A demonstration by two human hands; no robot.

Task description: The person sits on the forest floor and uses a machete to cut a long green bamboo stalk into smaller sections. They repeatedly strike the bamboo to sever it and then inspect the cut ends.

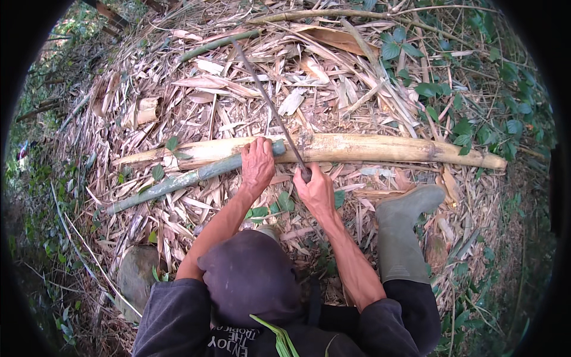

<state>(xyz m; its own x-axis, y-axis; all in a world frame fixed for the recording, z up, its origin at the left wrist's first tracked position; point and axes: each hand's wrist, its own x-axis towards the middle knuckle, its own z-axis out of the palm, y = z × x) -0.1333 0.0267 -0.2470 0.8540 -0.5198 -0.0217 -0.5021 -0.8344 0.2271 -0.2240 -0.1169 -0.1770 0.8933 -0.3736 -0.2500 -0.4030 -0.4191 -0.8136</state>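
My left hand [257, 165] is wrapped over a green bamboo pole [193, 177] near its cut right end. That end rests on a thick pale-yellow bamboo log [357, 147] lying across the ground, while the pole slants down toward the left. In my closed right hand [316, 190] is the handle of a long machete [267, 98]. Its thin dark blade points away from me and up to the left, crossing the log just right of the pole's end. Whether the blade touches the pole I cannot tell.
Dry bamboo sheaths and chips [238, 107] litter the ground. Behind the log lies another green bamboo piece [220, 45]. A grey stone [140, 276] sits at lower left. My green rubber boot [404, 235] stands right of my hands, and leafy vines [470, 113] grow farther right.
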